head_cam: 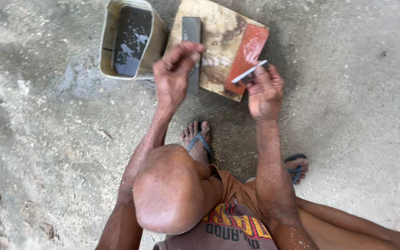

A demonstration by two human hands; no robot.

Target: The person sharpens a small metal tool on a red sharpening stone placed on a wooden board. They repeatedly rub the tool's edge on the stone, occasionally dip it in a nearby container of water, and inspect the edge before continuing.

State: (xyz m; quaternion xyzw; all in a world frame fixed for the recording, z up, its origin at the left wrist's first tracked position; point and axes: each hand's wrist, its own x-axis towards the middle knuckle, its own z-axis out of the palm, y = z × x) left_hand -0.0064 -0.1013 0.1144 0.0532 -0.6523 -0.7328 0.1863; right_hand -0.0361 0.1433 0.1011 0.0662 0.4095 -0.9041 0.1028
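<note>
The right hand [265, 92], just right of centre in the upper frame, is closed in a pinch grip on a thin, flat metal blade [249, 71], angled above a reddish sharpening stone [247, 55]. The blade looks light, stiff and sharp-edged, best held by its flat faces. The left hand [174, 71], upper centre, has fingertips curled over a dark grey sharpening stone [191, 32], likely heavy and gritty. Both stones lie on a worn wooden board [218, 37] on the concrete floor [348, 115]. A plastic tub of water [128, 39] sits upper left.
</note>
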